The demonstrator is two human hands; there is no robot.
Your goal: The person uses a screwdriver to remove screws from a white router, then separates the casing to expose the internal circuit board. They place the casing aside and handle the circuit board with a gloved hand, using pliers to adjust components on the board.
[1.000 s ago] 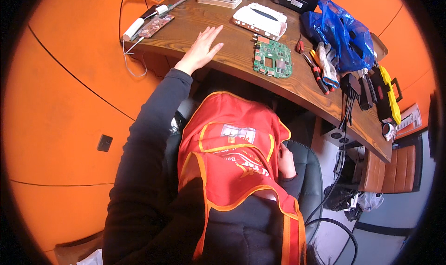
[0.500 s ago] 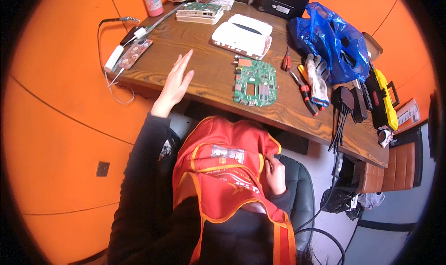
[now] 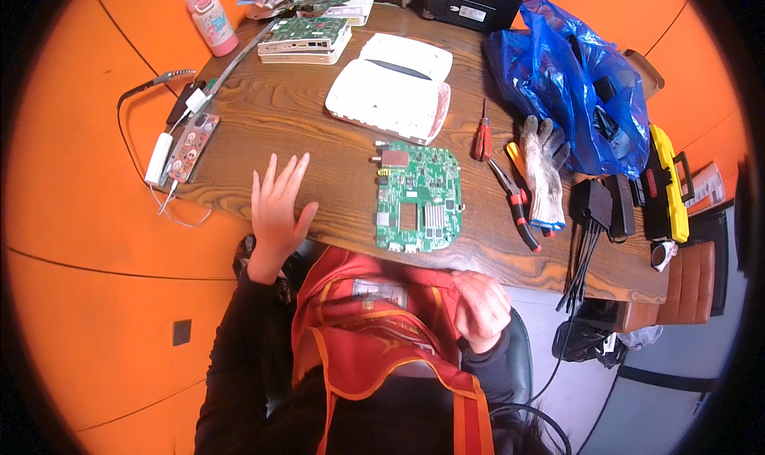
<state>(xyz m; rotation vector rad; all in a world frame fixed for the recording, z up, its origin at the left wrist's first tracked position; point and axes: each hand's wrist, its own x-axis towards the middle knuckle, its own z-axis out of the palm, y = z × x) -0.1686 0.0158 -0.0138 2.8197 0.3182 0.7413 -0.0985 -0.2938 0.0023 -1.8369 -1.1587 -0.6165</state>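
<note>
Over the table's front edge my left hand [image 3: 279,212] is open, fingers up and thumb apart, with nothing in it. At the right side of the red apron [image 3: 374,296], my right hand [image 3: 483,311] touches or nearly touches the cloth. Its fingers are bent and smeared by motion, so whether they grip the apron cannot be told. A green circuit board [image 3: 430,186] with a silver heat sink lies flat near the table edge, between and beyond my hands. Behind it rests an opened white plastic casing [image 3: 382,96].
Right of the board lie a red screwdriver [image 3: 483,139], pliers [image 3: 515,205] and a work glove [image 3: 544,172]. A blue plastic bag [image 3: 570,88] and a yellow-black toolbox [image 3: 668,184] stand farther right. At the left are a phone [image 3: 193,148], a pink bottle [image 3: 211,21] and stacked boards [image 3: 304,41].
The view has shifted closer to the table, so its things appear lower. My left hand has spread its fingers more. My right hand has come up toward the table edge.
</note>
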